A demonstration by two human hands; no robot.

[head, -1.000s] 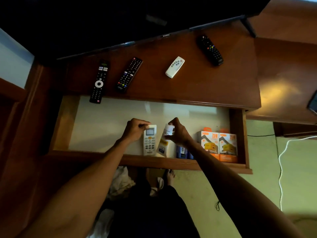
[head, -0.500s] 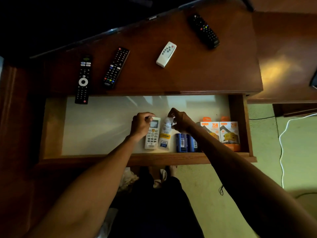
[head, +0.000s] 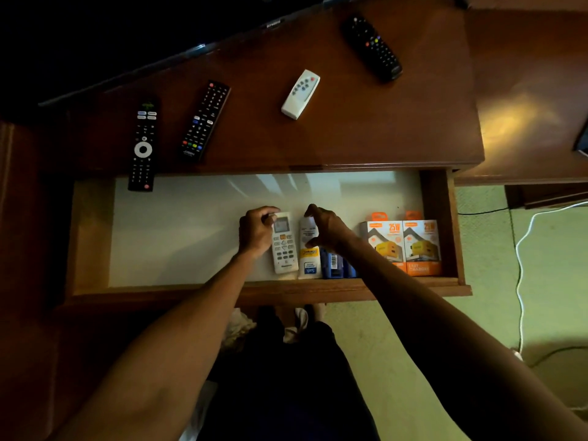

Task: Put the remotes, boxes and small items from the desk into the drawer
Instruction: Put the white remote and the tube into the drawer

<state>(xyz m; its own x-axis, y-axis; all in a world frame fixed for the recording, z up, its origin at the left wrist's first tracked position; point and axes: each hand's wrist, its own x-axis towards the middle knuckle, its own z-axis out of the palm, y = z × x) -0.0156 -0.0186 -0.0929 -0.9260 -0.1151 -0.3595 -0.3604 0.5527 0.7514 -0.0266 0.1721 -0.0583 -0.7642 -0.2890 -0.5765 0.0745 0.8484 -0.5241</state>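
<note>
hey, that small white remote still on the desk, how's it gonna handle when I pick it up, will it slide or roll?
The small white remote looks flat and boxy, lying flat on the desk, so it should not roll. Its smooth plastic on polished wood would probably slide if nudged. It seems stiff and likely light, an easy one-hand pinch across its sides.

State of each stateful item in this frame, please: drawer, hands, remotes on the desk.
drawer: pulled open
left hand: fingers on the white AC remote
right hand: open, above the white tube
four desk remotes: lying flat, untouched
</note>
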